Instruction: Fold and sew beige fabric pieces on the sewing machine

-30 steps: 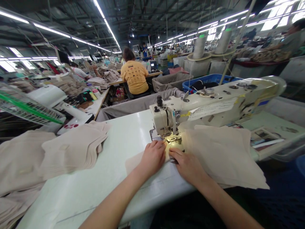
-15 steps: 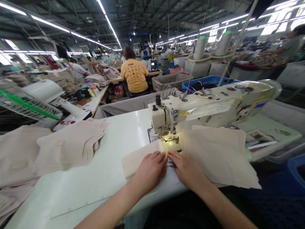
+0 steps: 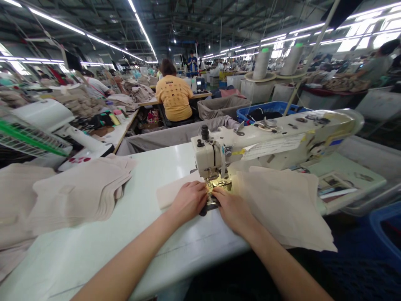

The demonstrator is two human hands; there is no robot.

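A white sewing machine (image 3: pixel 216 152) stands on the pale table, its lamp lighting the needle area. A small folded beige fabric piece (image 3: pixel 169 192) lies left of the needle. On it rests my left hand (image 3: pixel 190 200), fingers pressed together at the fabric's edge by the presser foot. My right hand (image 3: pixel 233 209) is closed at the near side of the needle plate, its fingertips close to the left ones; what they pinch is too small to make out. Larger beige panels (image 3: pixel 282 200) lie to the right, beside my right hand.
Stacked beige fabric pieces (image 3: pixel 78 192) cover the table's left side. Behind them stands a white fan (image 3: pixel 46 117). Thread cones (image 3: pixel 261 65) rise behind the machine, near a blue basket (image 3: pixel 275 106). A person in a yellow shirt (image 3: pixel 174 96) sits ahead.
Both hands have moved forward, closer to the needle, and the small fabric piece has gone forward with them. The view has shifted slightly.
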